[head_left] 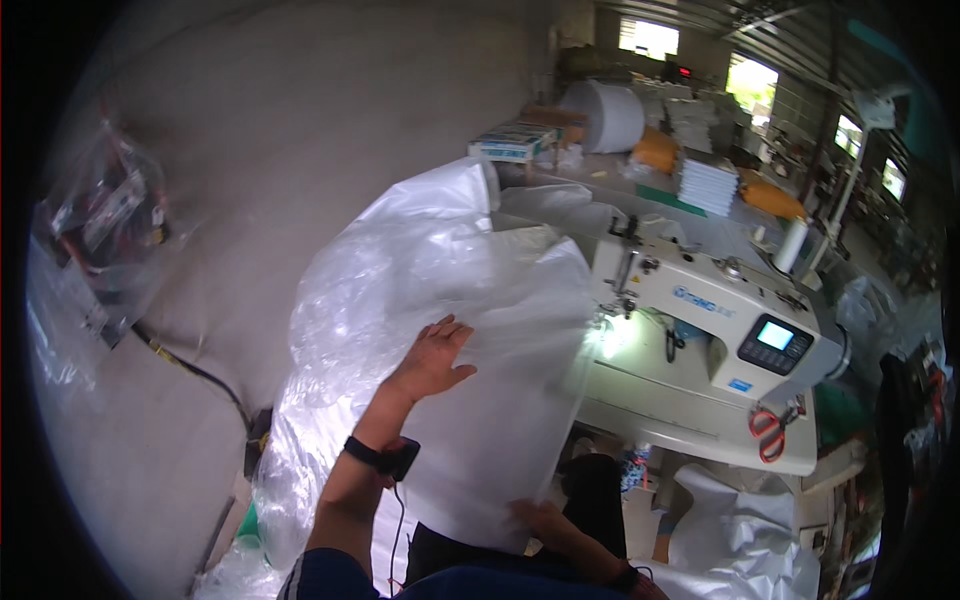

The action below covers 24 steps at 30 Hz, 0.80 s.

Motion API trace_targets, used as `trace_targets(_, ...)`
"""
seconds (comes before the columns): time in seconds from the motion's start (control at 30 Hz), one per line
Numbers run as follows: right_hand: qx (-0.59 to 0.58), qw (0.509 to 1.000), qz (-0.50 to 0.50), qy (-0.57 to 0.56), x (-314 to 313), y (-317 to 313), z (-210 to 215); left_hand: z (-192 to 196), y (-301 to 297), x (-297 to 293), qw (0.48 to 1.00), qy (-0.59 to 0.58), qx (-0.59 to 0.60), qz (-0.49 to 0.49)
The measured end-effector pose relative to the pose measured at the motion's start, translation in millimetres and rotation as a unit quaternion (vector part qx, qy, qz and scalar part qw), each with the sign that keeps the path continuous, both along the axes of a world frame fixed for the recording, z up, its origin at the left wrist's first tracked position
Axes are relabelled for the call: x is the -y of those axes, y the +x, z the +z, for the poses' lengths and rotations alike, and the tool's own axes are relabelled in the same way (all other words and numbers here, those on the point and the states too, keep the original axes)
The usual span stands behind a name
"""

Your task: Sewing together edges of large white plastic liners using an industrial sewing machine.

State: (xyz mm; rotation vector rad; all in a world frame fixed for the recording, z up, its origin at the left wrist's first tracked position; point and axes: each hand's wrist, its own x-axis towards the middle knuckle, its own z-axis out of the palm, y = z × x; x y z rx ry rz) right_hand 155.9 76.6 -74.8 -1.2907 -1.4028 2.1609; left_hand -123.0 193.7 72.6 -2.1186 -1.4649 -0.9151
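A large sheet of white, glossy plastic-like material spreads over the left of the sewing table and down toward my lap. My left hand lies flat on it, fingers stretched out, with a black band and small device on that wrist. Down at the sheet's near right corner is my right hand, blurred; whether its fingers pinch the edge cannot be made out. Just right of the sheet stands a white sewing machine, its needle area lit and close to the sheet's right edge.
Red-handled scissors lie at the table's right front, and small dark snips under the machine arm. A thread cone stands behind. More white sheeting hangs at lower right. Behind are a stack of white pieces and a big white roll.
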Motion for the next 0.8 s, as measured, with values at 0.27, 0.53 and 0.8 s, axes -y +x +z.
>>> trace_targets(0.27,-0.095,0.986,-0.097,0.091,-15,1,4,-32,57,43,0.94,-0.318,-0.077,-0.1)
trace_targets(0.53,0.066,0.926,-0.205,0.309,-31,3,28,-53,144,87,0.934,-0.342,-0.054,-0.086)
trace_targets(0.8,-0.026,0.944,-0.225,0.241,-58,8,13,-61,160,112,0.91,-0.38,0.075,-0.146)
